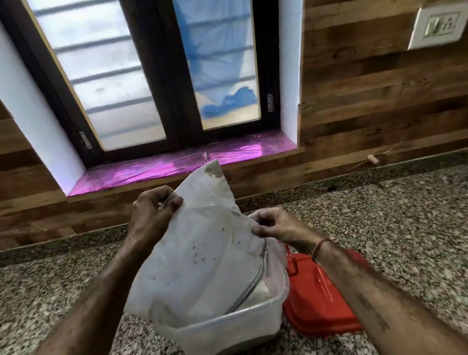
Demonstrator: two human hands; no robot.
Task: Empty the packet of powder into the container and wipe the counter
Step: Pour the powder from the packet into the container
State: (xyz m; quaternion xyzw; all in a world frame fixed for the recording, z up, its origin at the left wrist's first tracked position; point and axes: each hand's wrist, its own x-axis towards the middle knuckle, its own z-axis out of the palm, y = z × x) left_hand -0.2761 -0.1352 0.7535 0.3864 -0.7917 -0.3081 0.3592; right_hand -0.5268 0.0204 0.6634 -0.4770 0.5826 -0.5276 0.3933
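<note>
Left hand (151, 211) and right hand (274, 226) pinch an upturned packet (206, 254) over the container (227, 332) (red lid (316, 298) touching its right side) on the counter (402, 218).

A dark-framed window with frosted glass panes (120, 82) fills the far wall, with blue cloth (215, 50) showing behind its right pane. Shiny pink foil (169, 166) lines the sill. The brown wood-plank wall panelling (362, 93) carries a white switch-and-socket plate (441, 25) at far right.
</note>
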